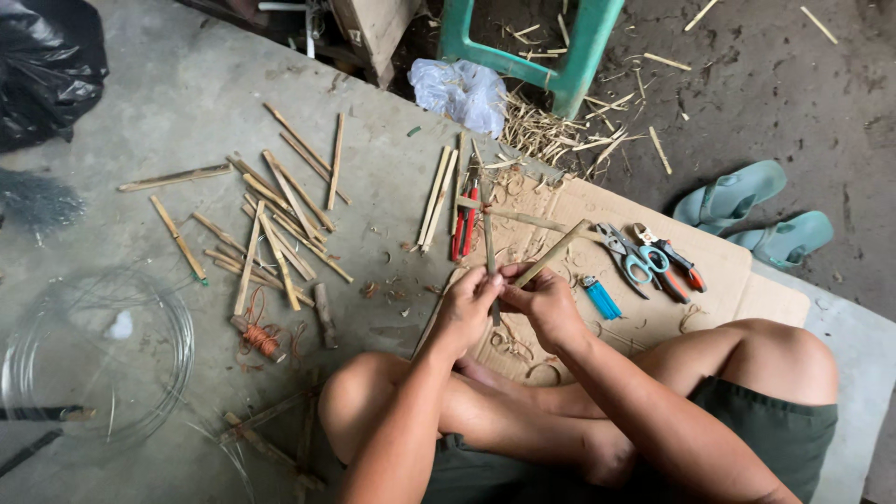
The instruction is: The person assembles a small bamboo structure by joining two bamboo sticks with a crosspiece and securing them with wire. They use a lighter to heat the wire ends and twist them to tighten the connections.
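Two hands are pressed together at centre frame above a cardboard sheet (737, 280). A crossed bamboo frame (523, 224), extending toward twelve o'clock, is gripped by both: the left hand (467, 308) is closed on its upright strip, the right hand (546, 301) on the slanting one. A blue lighter (602, 299) lies at three o'clock.

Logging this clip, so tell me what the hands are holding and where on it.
Both hands, left hand and right hand, grip crossed bamboo sticks at their lower ends, where they meet.
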